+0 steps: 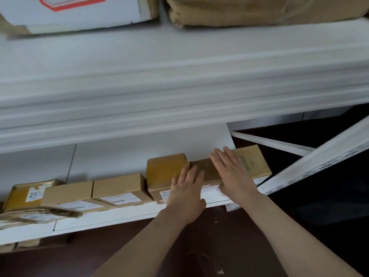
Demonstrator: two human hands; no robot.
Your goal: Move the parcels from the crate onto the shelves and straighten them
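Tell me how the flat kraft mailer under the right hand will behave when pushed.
The flat kraft mailer lies low, so it likely slides rather than tips. It looks thin, probably light and slightly bendy. It sits at the shelf end; a rightward push might drop it.

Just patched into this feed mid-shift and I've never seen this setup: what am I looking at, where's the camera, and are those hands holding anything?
No machine here: a person works with bare hands, and the single picture comes from a camera on their head, looking down. The left hand and right hand lie flat, fingers straight, on a dark brown parcel and a tan envelope, gripping nothing. Cardboard boxes line the lower shelf; bigger packages sit on the upper shelf.
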